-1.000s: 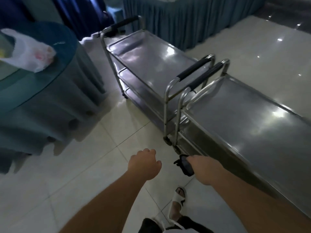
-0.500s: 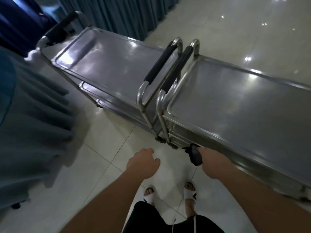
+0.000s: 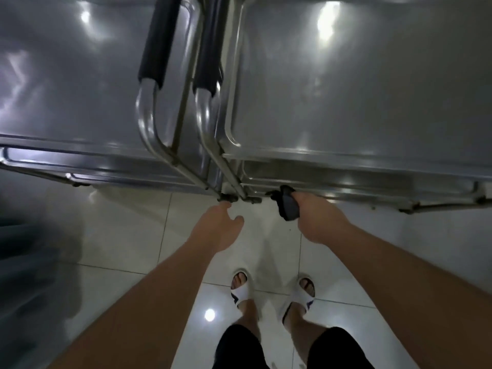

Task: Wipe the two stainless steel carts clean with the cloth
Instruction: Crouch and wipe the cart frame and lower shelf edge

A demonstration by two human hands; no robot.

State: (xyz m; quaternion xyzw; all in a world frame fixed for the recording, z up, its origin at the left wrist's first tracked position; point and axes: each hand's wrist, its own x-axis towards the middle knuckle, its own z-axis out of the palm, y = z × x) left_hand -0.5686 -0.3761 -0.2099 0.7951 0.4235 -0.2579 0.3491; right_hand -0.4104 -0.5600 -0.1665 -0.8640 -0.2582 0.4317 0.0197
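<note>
Two stainless steel carts stand side by side right in front of me, the left cart (image 3: 66,75) and the right cart (image 3: 359,89), their black-padded handles (image 3: 157,41) meeting in the middle. My right hand (image 3: 316,219) is closed around a dark cloth (image 3: 287,206), just below the right cart's near edge by its corner. My left hand (image 3: 218,227) hovers beside it with loosely curled fingers and holds nothing, close to the carts' legs.
White glossy floor tiles (image 3: 127,230) lie under me, with my sandalled feet (image 3: 242,291) close to the carts. A dark draped tablecloth (image 3: 24,275) hangs at the left edge. Lower cart shelves (image 3: 80,174) show beneath the top trays.
I have stepped up to the carts and the view has tilted steeply down over their tops. Both hands kept their pose, the right still gripping the cloth, now near the right cart's edge.
</note>
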